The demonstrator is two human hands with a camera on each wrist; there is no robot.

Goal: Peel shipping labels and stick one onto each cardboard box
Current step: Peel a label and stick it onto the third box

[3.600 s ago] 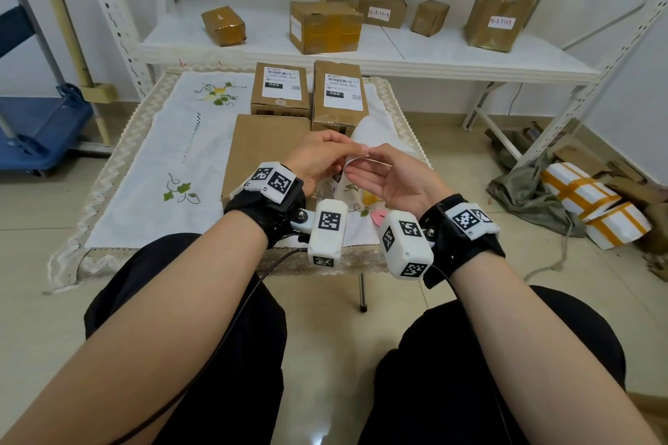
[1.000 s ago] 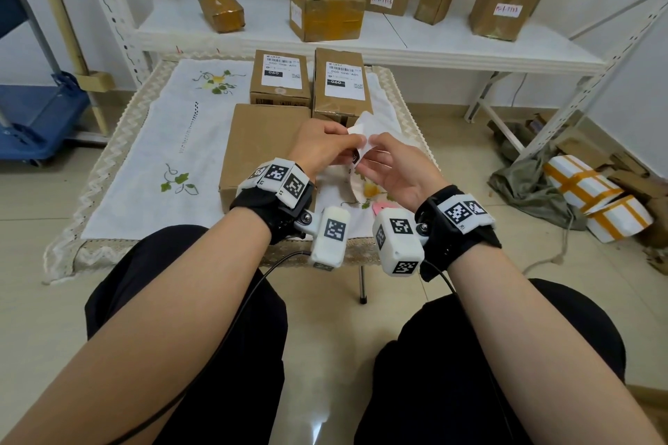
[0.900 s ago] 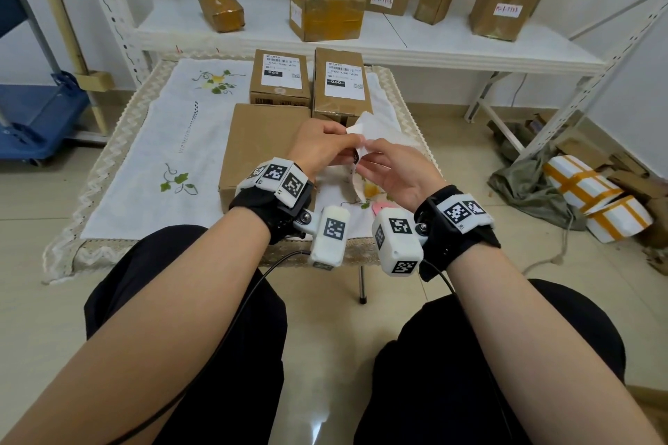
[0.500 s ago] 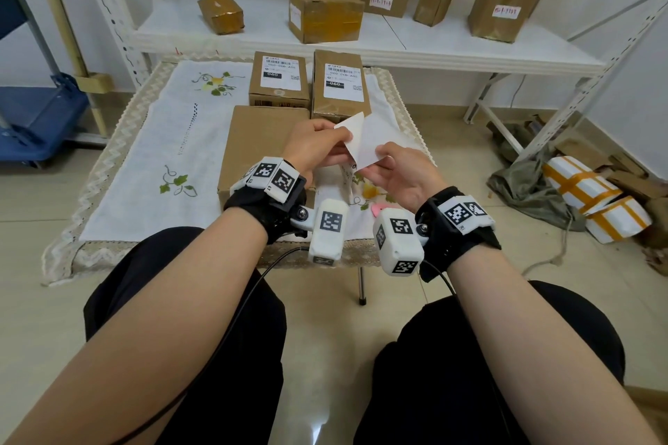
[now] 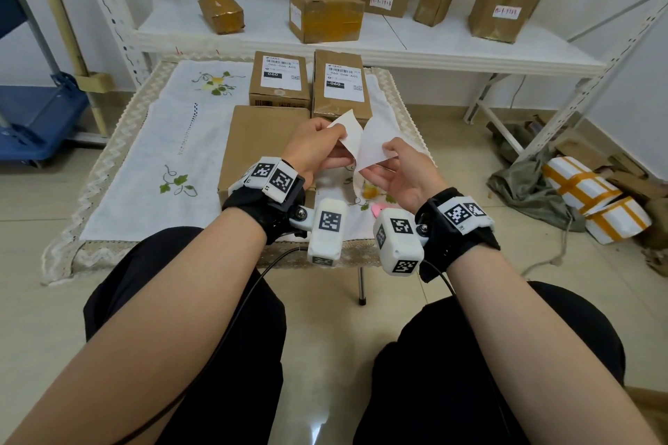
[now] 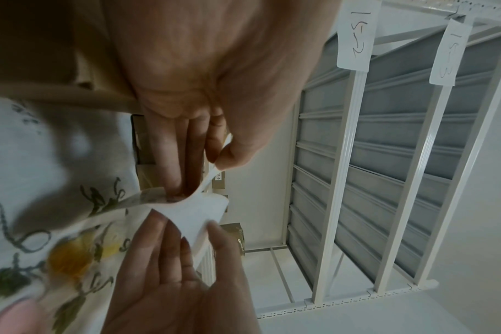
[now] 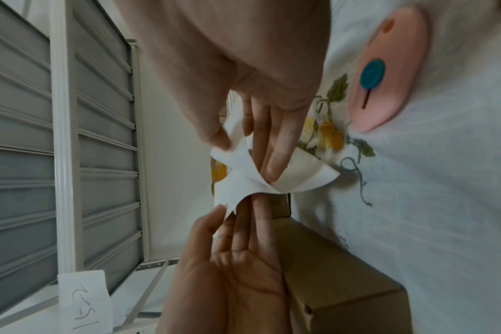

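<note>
Both hands are raised above the bench (image 5: 119, 163), just over the plain cardboard box (image 5: 260, 141). The left hand (image 5: 312, 150) pinches one white sheet (image 5: 349, 135) between thumb and fingers, while the right hand (image 5: 403, 173) pinches the other white sheet (image 5: 376, 144); the two sheets are spread apart in a V but joined at the bottom. Two labelled boxes (image 5: 280, 81) stand behind.

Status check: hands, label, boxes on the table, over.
Left hand and right hand each pinch one layer of a half-peeled label. Big box unlabelled; two rear boxes labelled. Nothing on the big box's top.
</note>
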